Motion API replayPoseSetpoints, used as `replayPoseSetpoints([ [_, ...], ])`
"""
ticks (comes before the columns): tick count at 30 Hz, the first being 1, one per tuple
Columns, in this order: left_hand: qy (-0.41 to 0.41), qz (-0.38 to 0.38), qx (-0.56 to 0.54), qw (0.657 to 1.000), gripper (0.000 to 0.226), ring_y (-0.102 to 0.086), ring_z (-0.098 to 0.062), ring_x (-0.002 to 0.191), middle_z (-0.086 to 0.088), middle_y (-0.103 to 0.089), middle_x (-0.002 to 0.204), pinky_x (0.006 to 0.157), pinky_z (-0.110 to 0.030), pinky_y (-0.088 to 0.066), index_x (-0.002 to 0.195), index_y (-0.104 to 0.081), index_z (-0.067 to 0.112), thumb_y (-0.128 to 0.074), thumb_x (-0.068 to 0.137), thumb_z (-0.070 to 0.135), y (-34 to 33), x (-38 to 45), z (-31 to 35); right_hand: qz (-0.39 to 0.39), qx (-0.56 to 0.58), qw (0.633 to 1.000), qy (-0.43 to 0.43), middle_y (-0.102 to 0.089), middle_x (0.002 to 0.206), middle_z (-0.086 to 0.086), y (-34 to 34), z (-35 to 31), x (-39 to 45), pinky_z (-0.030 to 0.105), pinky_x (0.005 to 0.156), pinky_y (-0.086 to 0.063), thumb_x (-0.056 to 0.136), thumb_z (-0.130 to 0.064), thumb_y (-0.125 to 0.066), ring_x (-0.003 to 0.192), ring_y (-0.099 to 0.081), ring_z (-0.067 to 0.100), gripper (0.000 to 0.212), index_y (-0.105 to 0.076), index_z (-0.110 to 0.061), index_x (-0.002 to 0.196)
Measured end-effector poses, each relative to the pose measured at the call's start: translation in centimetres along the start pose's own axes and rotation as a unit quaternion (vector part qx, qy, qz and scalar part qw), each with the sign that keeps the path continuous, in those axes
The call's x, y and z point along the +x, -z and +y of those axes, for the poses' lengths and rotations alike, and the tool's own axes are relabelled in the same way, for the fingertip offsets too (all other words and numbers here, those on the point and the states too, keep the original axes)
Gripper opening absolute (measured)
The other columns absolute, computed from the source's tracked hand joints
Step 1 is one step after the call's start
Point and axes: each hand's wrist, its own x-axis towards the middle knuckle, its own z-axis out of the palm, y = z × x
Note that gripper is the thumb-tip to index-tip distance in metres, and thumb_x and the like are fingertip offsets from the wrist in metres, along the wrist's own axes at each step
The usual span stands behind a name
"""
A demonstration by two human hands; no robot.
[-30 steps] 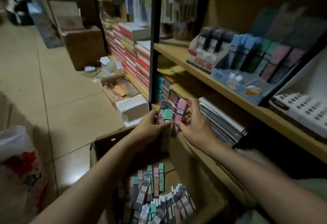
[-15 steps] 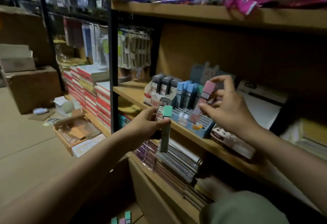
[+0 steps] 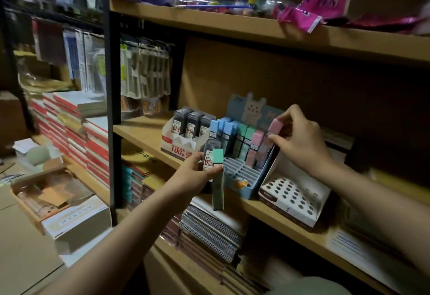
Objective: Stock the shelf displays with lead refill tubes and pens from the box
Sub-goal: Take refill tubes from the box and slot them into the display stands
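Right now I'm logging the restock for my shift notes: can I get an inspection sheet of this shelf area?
Surface: wooden shelf, bare at its left end.
Job's things: blue display, back rows filled, front slots free; pink tube going in; green tube and black tube waiting.
Clutter: white holed tray, red-white display.
Grips: right hand pinches pink tube; left hand holds two.
Cables: nothing seen.
Surroundings: stacked notebooks, floor boxes.

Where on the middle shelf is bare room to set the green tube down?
Bare wood lies on the middle shelf between the black post and the white display. Rightward is crowded: blue display, dotted tray.
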Motion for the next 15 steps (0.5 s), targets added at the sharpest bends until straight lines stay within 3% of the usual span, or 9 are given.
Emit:
replayPoseSetpoints([
  [4, -0.011, 0.002, 0.013, 1.000, 0.036, -0.068, -0.029, 0.102, -0.014, -0.064, 0.116, 0.089, -0.051, -0.055, 0.124, -0.054, 0.015, -0.063, 0.090, 0.016, 0.3, 0.7, -0.3, -0.021, -0.032, 0.999, -0.015, -0.058, 0.084, -0.014, -1.4, 0.6, 0.3, 0.022, 0.066, -0.055, 0.079, -0.010, -0.078, 0.078, -0.062, 0.002, 0.036, -0.048, -0.022, 0.096],
  [9, -0.014, 0.000, 0.016, 1.000, 0.032, -0.070, -0.025, 0.097, -0.012, -0.066, 0.114, 0.090, -0.050, -0.055, 0.122, -0.054, 0.016, -0.062, 0.091, 0.016, 0.7, 0.9, -0.4, -0.037, -0.044, 0.998, -0.035, -0.056, 0.079, -0.017, -2.2, 1.4, 0.0, 0.008, 0.053, -0.044, 0.078, -0.009, -0.078, 0.071, -0.056, -0.009, 0.037, -0.049, -0.025, 0.094],
  [15, -0.015, 0.011, 0.020, 1.000, 0.032, -0.068, -0.029, 0.102, -0.014, -0.065, 0.116, 0.089, -0.052, -0.055, 0.122, -0.054, 0.015, -0.062, 0.091, 0.017, 1.0, 0.9, -0.5, -0.047, -0.049, 0.997, -0.047, -0.059, 0.082, -0.012, -2.6, 1.4, 0.0, 0.015, 0.063, -0.046, 0.078, -0.012, -0.080, 0.075, -0.060, 0.003, 0.035, -0.050, -0.024, 0.093],
])
